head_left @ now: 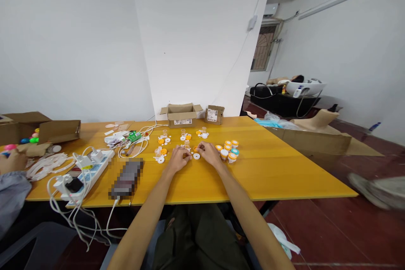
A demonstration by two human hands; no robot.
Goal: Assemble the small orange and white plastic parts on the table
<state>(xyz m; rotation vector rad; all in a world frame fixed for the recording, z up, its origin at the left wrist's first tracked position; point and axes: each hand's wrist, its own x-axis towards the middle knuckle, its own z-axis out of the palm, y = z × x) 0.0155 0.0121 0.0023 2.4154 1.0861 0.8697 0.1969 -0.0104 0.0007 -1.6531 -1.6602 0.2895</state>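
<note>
My left hand (179, 159) is low over the table, its fingers curled beside small white pieces; what is in its fingertips, if anything, is too small to name. My right hand (209, 152) has its fingers closed at the edge of an orange ring (195, 149), partly hidden by them. Between the hands lies a white disc (196, 156), and just beyond them stands a clear plastic cup (187, 143). Similar groups of clear cups, orange rings (163, 151) and white discs (161, 159) are spread to the left and behind. Several jars with orange, white and blue lids (232, 157) cluster right of my right hand.
Two cardboard boxes (182, 117) stand at the table's back edge. Left are a phone-like device (127, 178) on a cable, a power strip (98, 168) with tangled cords, and another person's hand (14, 162). A large carton (303, 145) sits beyond the right edge.
</note>
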